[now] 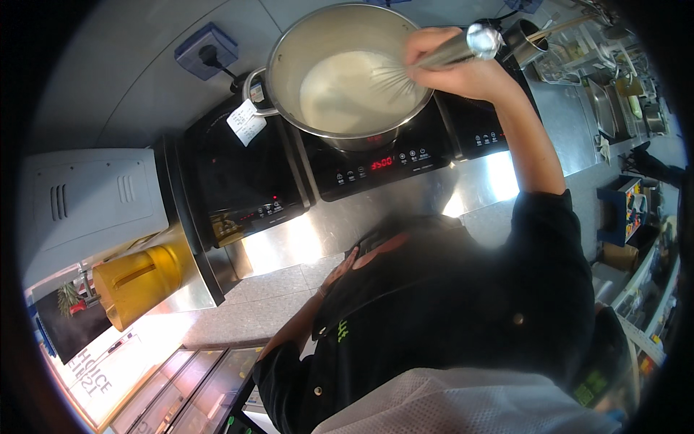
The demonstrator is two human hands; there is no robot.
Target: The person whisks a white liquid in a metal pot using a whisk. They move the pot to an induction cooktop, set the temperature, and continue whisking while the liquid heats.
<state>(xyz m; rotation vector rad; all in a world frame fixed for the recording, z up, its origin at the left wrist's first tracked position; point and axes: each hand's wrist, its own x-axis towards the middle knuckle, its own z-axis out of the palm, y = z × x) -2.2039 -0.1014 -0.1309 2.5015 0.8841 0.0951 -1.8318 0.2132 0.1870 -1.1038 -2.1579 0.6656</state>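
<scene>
A large stainless steel pot [347, 133] stands on a black induction cooker [390, 173] with a lit red display. Whitish liquid [341, 97] covers the pot's bottom. Over the pot's right rim, my right hand [455, 70] grips the metal handle of a balloon whisk [393, 78], its wires at the liquid and blurred. A paper slip with writing [247, 122] hangs at the pot's left handle. Lower down, my left hand [341, 268] rests near the front of my black garment, partly hidden by it; whether it holds anything does not show.
More induction cookers [238, 179] flank the pot on both sides. A yellow pitcher [141, 276] lies to the left below a grey appliance [97, 195]. At the upper right are a metal container [526, 40] with utensils and several clear containers [561, 68]. A wall socket box [206, 51] is behind.
</scene>
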